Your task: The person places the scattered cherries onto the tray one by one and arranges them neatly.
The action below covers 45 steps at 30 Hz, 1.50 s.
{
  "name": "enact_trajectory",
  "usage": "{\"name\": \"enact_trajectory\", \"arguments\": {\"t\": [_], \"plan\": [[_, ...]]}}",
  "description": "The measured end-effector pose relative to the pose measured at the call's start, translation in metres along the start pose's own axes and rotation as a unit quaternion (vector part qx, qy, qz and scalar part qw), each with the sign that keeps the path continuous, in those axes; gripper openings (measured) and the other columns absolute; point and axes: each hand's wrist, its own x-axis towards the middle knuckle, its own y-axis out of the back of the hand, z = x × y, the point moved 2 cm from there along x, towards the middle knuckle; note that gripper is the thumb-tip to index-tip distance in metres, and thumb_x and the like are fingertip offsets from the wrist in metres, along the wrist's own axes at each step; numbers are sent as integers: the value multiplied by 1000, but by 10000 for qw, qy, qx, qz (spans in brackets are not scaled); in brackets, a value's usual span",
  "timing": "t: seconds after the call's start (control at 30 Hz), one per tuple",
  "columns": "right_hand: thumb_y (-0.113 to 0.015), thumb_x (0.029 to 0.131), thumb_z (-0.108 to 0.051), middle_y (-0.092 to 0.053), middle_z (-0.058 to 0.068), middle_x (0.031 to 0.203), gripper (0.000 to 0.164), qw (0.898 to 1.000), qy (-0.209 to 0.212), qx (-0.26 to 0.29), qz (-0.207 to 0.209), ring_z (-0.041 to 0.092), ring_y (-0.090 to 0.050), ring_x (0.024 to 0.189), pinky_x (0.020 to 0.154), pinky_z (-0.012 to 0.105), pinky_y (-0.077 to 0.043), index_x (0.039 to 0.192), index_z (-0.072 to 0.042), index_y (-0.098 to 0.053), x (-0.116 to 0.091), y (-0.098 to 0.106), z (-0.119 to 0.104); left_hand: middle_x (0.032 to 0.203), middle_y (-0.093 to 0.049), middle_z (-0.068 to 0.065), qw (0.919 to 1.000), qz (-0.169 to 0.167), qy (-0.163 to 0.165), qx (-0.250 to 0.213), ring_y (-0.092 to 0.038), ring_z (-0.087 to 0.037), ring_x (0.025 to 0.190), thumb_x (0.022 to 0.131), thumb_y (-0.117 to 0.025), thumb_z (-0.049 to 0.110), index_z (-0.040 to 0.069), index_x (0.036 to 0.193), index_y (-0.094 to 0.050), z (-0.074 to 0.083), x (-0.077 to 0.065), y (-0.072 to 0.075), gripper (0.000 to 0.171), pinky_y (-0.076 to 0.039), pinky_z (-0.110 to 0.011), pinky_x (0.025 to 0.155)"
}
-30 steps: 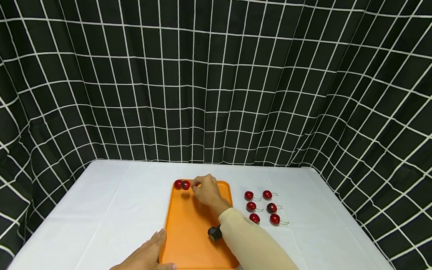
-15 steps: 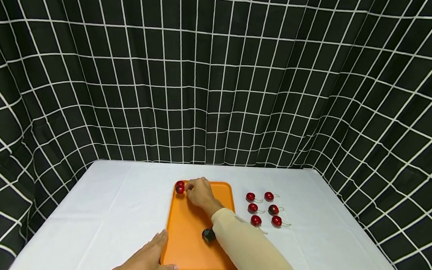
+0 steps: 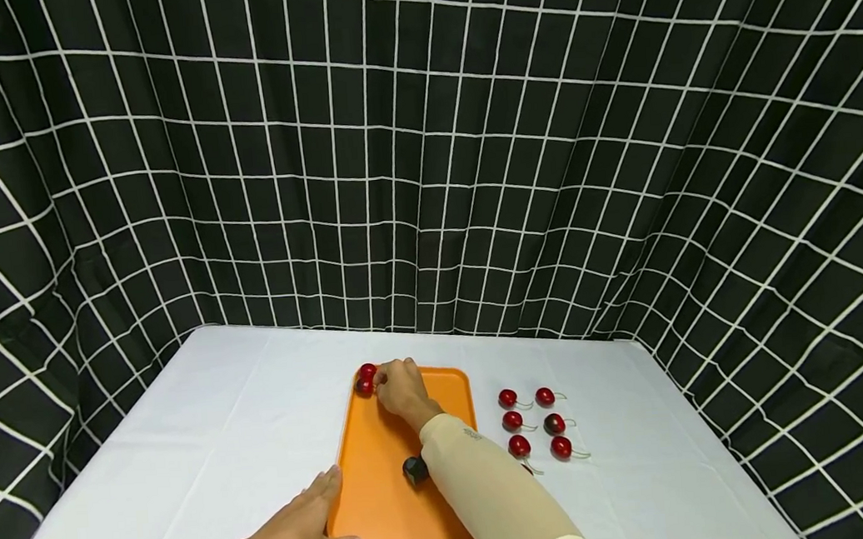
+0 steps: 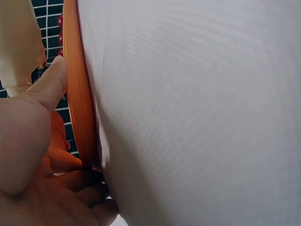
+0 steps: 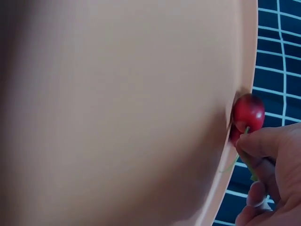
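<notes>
My right hand (image 3: pixel 400 387) pinches a dark-red cherry (image 3: pixel 365 387) by its green stem over the far left corner of an orange tray (image 3: pixel 388 506). Right behind it sits another cherry (image 3: pixel 367 370) in that corner. Seen from the right wrist, thumb and fingertip meet on the stem just below the held cherry (image 5: pixel 249 110), and the other cherry (image 5: pixel 234 135) is partly hidden. At the tray's near left corner rests my left hand (image 3: pixel 292 534), its fingers along the left side and its thumb against the near edge.
Several cherries with stems, one of them (image 3: pixel 513 421) in the left row, lie in two rows on the white tablecloth (image 3: pixel 641 472) right of the tray. One more is mostly hidden by the right sleeve (image 3: pixel 484 483). A black gridded curtain (image 3: pixel 423 153) surrounds the table.
My right hand has moved the held cherry left and a little nearer, from beside the corner cherry to in front of it. My left hand stays on the tray.
</notes>
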Motion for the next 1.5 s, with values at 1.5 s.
{"name": "enact_trajectory", "arguments": {"t": [1.5], "plan": [[-78,81,-10,-70,-3,88,6,9707,880,1631,1530,26,-56,87,84,42,-45,86,-12,-76,-87,169,-8,151,-18,-32,9996,35,-231,149,-17,-48,138,79,-69,57,-16,143,-25,2,-2,0,107,-15,-66,107]]}}
